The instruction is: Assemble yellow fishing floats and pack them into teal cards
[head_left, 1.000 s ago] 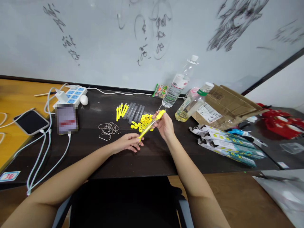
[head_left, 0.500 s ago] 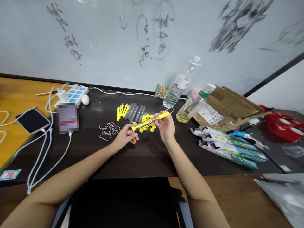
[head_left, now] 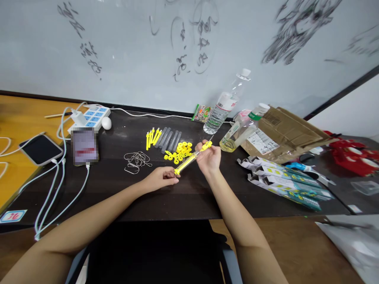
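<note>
A slim clear tube (head_left: 187,161) with yellow ends slants up to the right over the dark table. My right hand (head_left: 209,161) is closed around its upper yellow part, where a thin metal wire sticks out. At the lower yellow end, my left hand (head_left: 161,178) has its fingers curled against it; the fingertips are partly hidden. Just behind lie loose yellow rings (head_left: 184,149), several clear tubes (head_left: 169,139) side by side and several yellow rods (head_left: 153,137). To the left rests a tangle of bent metal wire hooks (head_left: 136,160).
A water bottle (head_left: 220,112) and a bottle of yellow liquid (head_left: 239,132) stand at the back right, by a cardboard package (head_left: 284,132). Opened teal-and-white boxes (head_left: 290,183) lie right. Phones, white cables and a power strip (head_left: 96,118) occupy the left.
The tube has tilted more steeply, its lower end moving down and right towards me. My left hand has moved down and right with that end; my right hand has shifted slightly right.
</note>
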The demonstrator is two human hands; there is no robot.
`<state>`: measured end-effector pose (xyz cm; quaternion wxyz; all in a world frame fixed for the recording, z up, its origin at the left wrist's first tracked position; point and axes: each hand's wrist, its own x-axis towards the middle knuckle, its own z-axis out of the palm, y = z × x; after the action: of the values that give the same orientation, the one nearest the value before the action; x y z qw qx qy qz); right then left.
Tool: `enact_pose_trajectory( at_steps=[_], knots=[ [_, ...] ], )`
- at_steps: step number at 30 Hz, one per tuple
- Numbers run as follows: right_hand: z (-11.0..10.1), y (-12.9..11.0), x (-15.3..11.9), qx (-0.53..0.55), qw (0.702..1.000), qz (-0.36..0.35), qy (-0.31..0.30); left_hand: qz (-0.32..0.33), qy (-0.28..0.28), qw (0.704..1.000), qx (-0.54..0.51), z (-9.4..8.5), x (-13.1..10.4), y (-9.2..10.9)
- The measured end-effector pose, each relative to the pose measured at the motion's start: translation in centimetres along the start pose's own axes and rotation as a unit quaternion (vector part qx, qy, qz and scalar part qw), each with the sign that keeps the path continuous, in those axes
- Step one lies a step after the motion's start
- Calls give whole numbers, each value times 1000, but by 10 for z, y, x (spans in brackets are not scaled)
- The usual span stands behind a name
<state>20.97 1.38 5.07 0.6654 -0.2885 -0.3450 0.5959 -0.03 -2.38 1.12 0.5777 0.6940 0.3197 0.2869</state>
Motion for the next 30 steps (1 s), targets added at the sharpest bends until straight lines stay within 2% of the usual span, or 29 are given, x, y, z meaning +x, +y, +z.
enact_pose_trajectory(
  at_steps=[3,10,15,18,24,30],
  knots=[
    [1,1,-1,-4,1000,13,-12,-18,-32,999,-13,3,-1,1],
    [2,-3,0,23,999,19,-26,6,-11,999,36,4,-4,1],
    [6,6,-3,-47,997,28,-48,41,14,992,122,3,-7,9],
    [6,14,-4,-96,991,32,-86,56,29,986,155,2,-8,10],
    [2,14,0,-97,984,76,-127,65,62,990,113,1,-7,12],
    [6,12,-3,-85,986,56,-130,49,73,994,63,2,-7,11]
  ],
)
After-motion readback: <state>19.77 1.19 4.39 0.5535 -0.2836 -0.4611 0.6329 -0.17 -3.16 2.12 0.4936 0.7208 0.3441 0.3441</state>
